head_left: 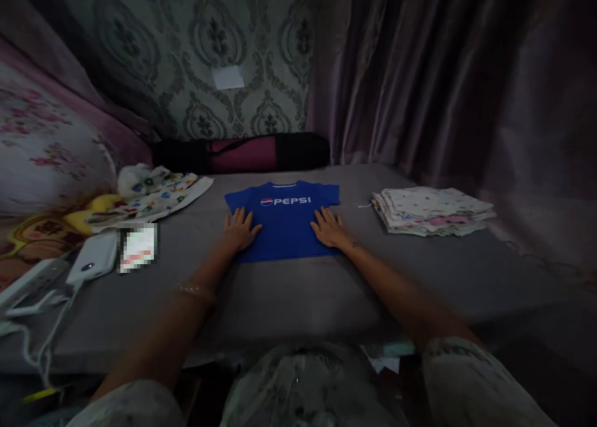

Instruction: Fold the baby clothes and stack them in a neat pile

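Note:
A blue T-shirt (284,231) with a white PEPSI print lies spread flat on the grey surface (298,303), its collar pointing away from me. My left hand (240,229) rests palm down on the shirt's left side, fingers spread. On the opposite side my right hand (329,229) lies flat in the same way, fingers apart. Neither hand grips the cloth. Right of the shirt sits a stack of folded patterned cloths (433,212), mostly white.
At the left are a patterned white cloth (172,197), a white device with a cable (96,256), a power strip (32,284) and a blurred-out card (137,247). A long black and pink bag (242,153) lies along the wall. Curtains (396,73) hang at the right.

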### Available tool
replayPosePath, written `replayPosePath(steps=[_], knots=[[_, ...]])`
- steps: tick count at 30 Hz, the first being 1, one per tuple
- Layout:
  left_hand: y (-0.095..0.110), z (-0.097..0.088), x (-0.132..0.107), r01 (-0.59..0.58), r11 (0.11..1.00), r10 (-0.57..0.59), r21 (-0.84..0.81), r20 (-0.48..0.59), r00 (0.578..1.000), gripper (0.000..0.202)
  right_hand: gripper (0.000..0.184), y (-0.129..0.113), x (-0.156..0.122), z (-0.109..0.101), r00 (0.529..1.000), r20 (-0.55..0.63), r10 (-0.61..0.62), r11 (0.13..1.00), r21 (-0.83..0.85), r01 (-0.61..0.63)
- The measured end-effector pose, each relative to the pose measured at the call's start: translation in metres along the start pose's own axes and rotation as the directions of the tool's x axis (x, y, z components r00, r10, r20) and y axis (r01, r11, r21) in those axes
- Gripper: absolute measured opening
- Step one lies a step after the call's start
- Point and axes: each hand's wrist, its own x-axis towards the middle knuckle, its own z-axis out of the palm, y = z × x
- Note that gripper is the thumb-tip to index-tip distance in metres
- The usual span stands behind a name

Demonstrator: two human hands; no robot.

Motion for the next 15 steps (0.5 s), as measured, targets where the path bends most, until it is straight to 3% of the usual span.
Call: replayPosePath(steps=[8, 12, 15], knots=[[-0.008, 0.016, 0.0, -0.049, 0.998, 0.051, -0.036, 0.07, 0.996, 0.069, 0.069, 0.011, -0.001, 0.005, 1.0, 0.0, 0.005, 1.0, 0.019, -0.005], [-0.009, 0.006, 0.007, -0.039, 0.999, 0.04, -0.007, 0.138, 0.99, 0.067, 0.068, 0.009, -0.002, 0.005, 1.0, -0.009, 0.005, 0.999, 0.034, -0.005], [-0.012, -0.009, 0.025, -0.095, 0.995, 0.093, 0.008, 0.141, 0.986, 0.063, 0.068, 0.011, -0.002, 0.001, 1.0, 0.017, -0.006, 0.997, 0.071, 0.005]])
